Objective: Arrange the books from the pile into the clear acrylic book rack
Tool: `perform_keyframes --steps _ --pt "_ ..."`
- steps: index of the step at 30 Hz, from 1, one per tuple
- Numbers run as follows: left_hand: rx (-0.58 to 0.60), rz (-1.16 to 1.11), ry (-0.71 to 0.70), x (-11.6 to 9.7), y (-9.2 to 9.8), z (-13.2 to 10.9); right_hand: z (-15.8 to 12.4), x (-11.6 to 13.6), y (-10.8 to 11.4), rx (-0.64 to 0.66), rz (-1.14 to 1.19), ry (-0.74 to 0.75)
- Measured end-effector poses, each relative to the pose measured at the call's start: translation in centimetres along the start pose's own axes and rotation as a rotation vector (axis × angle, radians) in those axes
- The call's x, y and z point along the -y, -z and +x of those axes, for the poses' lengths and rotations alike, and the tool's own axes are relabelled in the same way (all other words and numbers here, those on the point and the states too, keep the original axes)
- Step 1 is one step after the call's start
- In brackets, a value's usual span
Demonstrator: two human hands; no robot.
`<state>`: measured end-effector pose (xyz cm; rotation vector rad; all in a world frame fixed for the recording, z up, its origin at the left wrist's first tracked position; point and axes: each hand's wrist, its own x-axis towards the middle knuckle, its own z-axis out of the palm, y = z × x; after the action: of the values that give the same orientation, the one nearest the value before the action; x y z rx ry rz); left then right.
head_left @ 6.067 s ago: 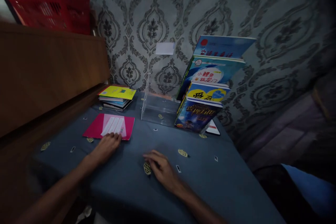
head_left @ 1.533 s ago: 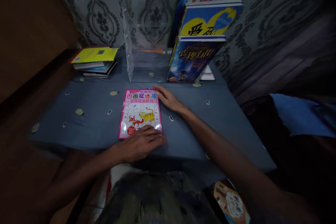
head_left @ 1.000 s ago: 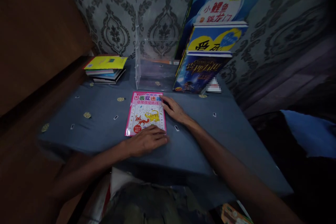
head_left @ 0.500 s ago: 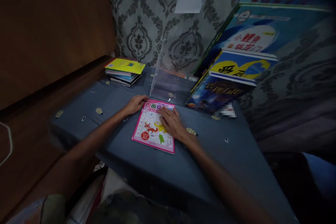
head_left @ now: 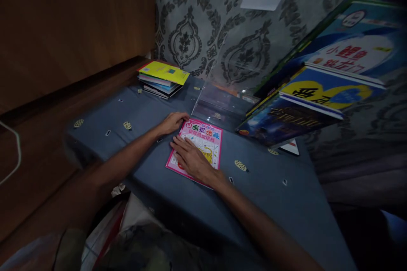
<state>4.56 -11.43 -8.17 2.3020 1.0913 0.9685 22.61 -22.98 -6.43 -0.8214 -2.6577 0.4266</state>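
Note:
A pink children's book (head_left: 206, 135) with Chinese title lies flat on the blue-grey tablecloth (head_left: 143, 110). My right hand (head_left: 190, 159) rests flat on its cover, fingers stretched out toward the left. My left hand (head_left: 173, 122) touches the book's upper left corner, fingers curled at its edge. Just behind the book stands a clear acrylic book holder (head_left: 219, 101).
A small stack of books with a yellow cover (head_left: 163, 77) sits at the back left. Several large picture books (head_left: 318, 97) lean in the holder at the right. A wooden panel (head_left: 73, 29) rises on the left, patterned wallpaper behind.
My left hand left the book's near edge and went to its top left corner. My right hand slid from the top right corner onto the cover. The view swung to the right.

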Motion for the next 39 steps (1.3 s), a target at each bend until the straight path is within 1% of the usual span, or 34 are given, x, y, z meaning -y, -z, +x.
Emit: perform_keyframes --steps 6,10,15,21,26,30,34,39 --pt "0.000 0.004 -0.008 -0.1 0.1 0.0 -2.8 4.0 -0.7 0.078 0.024 0.063" --pt "-0.001 0.032 -0.025 -0.1 0.1 0.0 -4.0 5.6 -0.5 0.091 0.003 0.072" --pt "0.003 0.068 -0.013 0.0 0.0 -0.1 -6.2 6.0 0.1 0.047 -0.050 0.022" --pt "0.008 0.087 -0.018 0.0 0.1 0.0 -10.5 5.4 0.2 -0.033 -0.064 -0.076" --pt "0.036 0.126 0.001 -0.7 0.4 -0.1 -13.9 4.8 0.6 -0.084 -0.075 -0.169" --pt "0.050 0.155 0.014 -1.5 0.6 -0.3 -15.9 4.7 0.5 -0.131 -0.119 -0.236" --pt "0.074 0.154 0.028 -2.0 0.9 -0.3 -16.7 5.6 0.1 -0.166 -0.169 -0.276" --pt "0.110 0.195 0.049 -2.9 1.0 0.1 -15.6 7.6 0.0 -0.098 -0.183 -0.235"
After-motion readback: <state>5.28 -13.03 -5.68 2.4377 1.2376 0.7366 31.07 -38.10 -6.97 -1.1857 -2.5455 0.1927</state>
